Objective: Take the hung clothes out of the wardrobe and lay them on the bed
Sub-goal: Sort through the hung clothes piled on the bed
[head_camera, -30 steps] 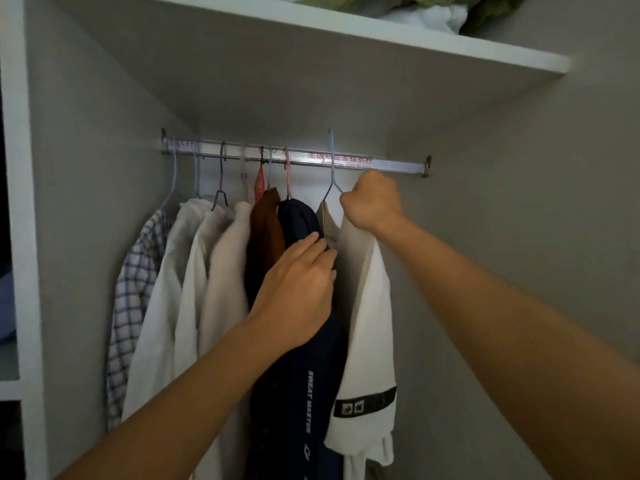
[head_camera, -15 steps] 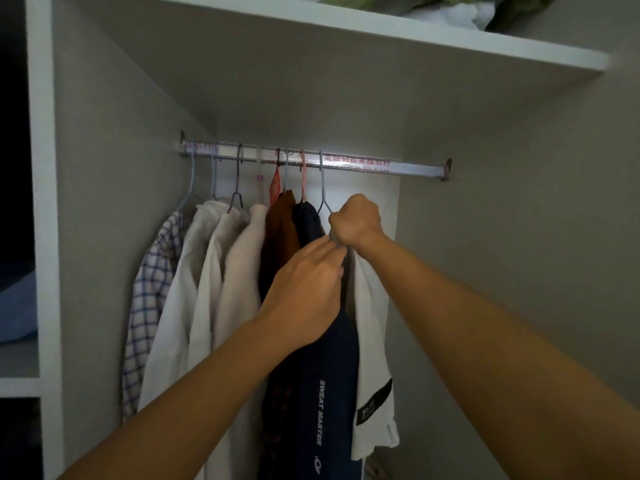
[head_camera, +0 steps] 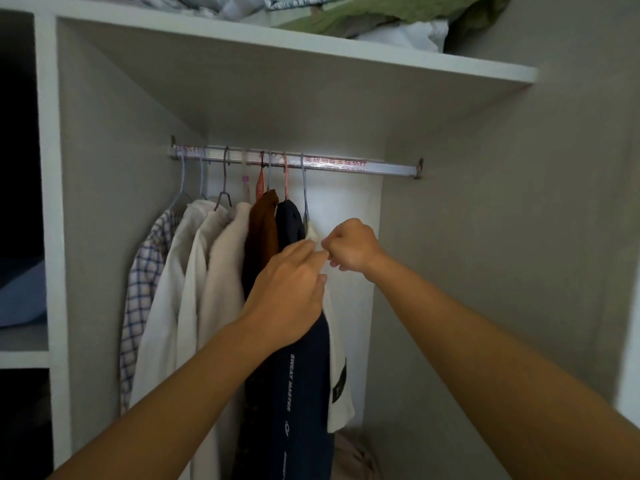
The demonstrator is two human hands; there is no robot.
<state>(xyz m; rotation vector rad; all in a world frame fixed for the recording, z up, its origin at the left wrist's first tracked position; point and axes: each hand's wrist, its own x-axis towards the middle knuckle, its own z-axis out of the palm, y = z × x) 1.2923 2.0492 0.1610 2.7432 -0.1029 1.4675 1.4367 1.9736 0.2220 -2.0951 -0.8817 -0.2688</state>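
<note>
Several garments hang from the lit wardrobe rail (head_camera: 346, 165): a checked shirt (head_camera: 145, 282), cream shirts (head_camera: 194, 292), a brown garment (head_camera: 264, 223), a navy garment (head_camera: 304, 382) with white lettering, and a white shirt (head_camera: 341, 382) at the right end. My right hand (head_camera: 351, 244) is curled at the white shirt's shoulder, just below its thin wire hanger (head_camera: 304, 192), pinching the cloth. My left hand (head_camera: 289, 296) lies with fingers extended over the navy garment, its fingertips meeting the right hand at the white shirt's collar.
A shelf (head_camera: 415, 64) above the rail carries piled green and white bedding (head_camera: 381, 19). Grey wardrobe walls stand on both sides. Side shelves at the left hold a blue folded item (head_camera: 20, 292). Crumpled cloth lies on the wardrobe floor (head_camera: 353, 455).
The white shirt and its hanger slid left along the rail against the navy garment. My right hand dropped lower and leftward. The rail's right half now stands bare.
</note>
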